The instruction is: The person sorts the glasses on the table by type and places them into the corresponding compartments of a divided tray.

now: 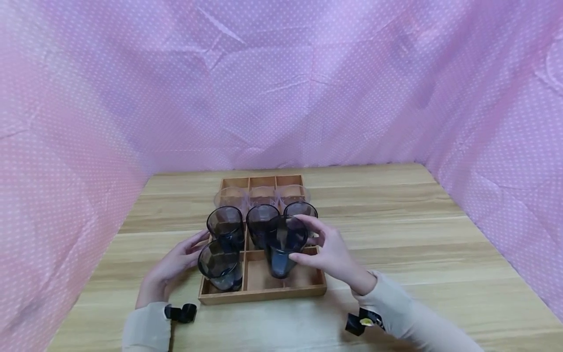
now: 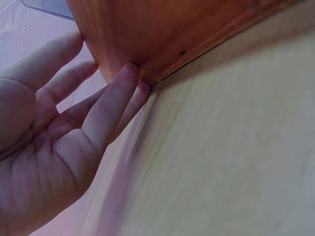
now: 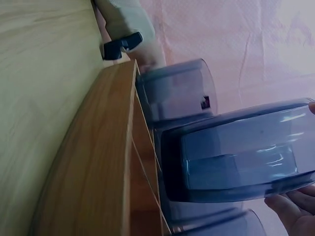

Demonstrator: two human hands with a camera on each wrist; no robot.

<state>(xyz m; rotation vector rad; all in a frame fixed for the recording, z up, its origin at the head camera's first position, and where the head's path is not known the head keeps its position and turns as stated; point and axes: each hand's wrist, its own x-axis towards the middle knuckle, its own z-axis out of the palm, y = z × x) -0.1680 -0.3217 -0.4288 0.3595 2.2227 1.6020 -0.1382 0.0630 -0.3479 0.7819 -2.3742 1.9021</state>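
Note:
My right hand (image 1: pixel 332 254) grips a dark tinted glass cup (image 1: pixel 280 259) near its rim, thumb on the near side and fingers round the far side. The cup leans slightly over the front row of a divided wooden tray (image 1: pixel 264 296). In the right wrist view, the held cup (image 3: pixel 241 157) has its base close over the tray's compartments. My left hand (image 1: pixel 176 264), fingers extended, touches the tray's left side; in the left wrist view its fingertips rest at the bottom corner of the wooden wall (image 2: pixel 128 29). Beside it, another dark cup (image 1: pixel 220 266) tilts in the front left compartment.
Behind the held cup, three dark cups stand in a row, the left one (image 1: pixel 225 227) nearest my left hand. Several clear cups (image 1: pixel 263 195) fill the row beyond. The wooden table (image 1: pixel 396 220) extends to both sides, with pink dotted cloth (image 1: pixel 281 98) hanging around it.

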